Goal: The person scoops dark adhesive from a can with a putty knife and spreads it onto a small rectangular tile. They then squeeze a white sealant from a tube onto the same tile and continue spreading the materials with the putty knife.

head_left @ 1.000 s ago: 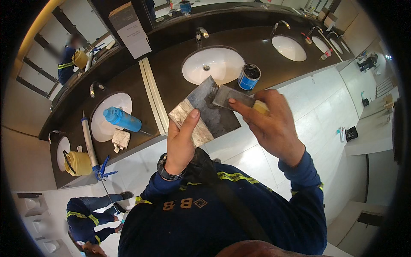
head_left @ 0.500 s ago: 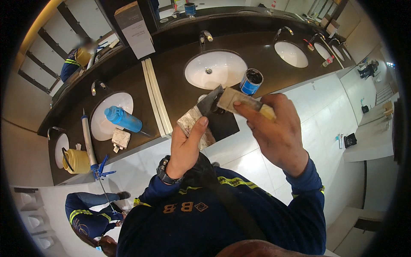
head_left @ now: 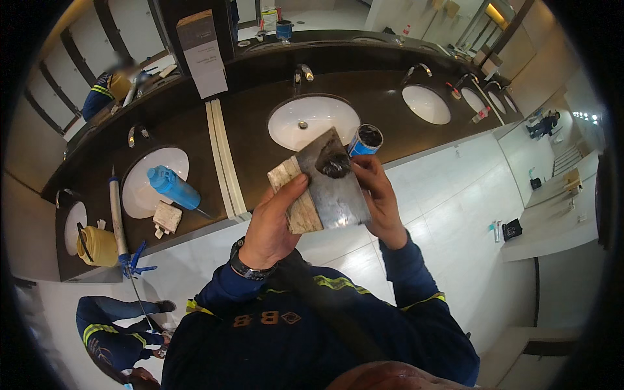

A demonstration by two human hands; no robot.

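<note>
My left hand (head_left: 276, 218) is closed around the worn, whitish handle of a broad metal scraper (head_left: 341, 199). Its thumb presses on top of the handle. A glossy lump of dark paste (head_left: 334, 165) sits on the blade's upper part. At the blade's right edge is my right hand (head_left: 380, 205), its fingers bent inward. Whatever those fingers grip is hidden by the blade. Just beyond, a blue tin (head_left: 365, 140) with dark contents stands by the counter's front edge, next to a white oval sink (head_left: 313, 123).
Along the dark counter (head_left: 253, 104) lie a blue bottle (head_left: 173, 187), a stained block (head_left: 167, 218), a caulking gun (head_left: 117, 214), a yellow container (head_left: 97, 246) and pale strips (head_left: 224, 159). A white box (head_left: 203, 55) stands behind. Another person (head_left: 114, 331) crouches at lower left.
My right hand has come down and left to the blade's edge. The flat beige tool it held is out of sight. The broad scraper's face now shows fully, with paste on it.
</note>
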